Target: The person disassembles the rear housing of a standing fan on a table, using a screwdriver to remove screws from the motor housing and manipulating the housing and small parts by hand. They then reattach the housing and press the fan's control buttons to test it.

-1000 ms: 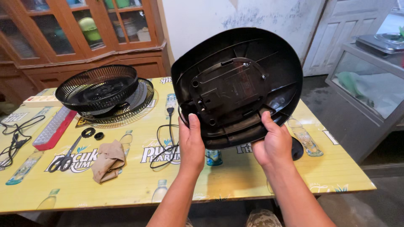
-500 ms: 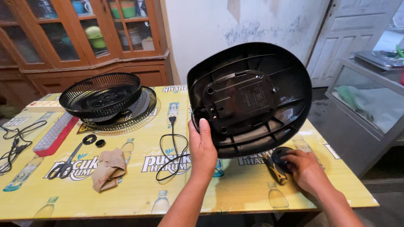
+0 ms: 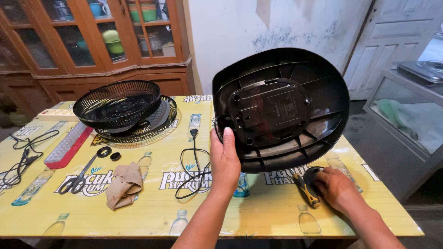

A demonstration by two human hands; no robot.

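The left hand (image 3: 224,159) grips the lower left edge of a black fan base (image 3: 281,108), holding it upright with its ribbed underside showing, right of centre in the frame above the table (image 3: 258,216). The right hand (image 3: 339,188), lower right, rests curled over a yellow-and-black screwdriver (image 3: 307,189) lying on the table. At upper left sit two black fan grilles (image 3: 124,110), with scissors (image 3: 78,177), a brown cloth (image 3: 122,184) and a black cord (image 3: 191,173) below them.
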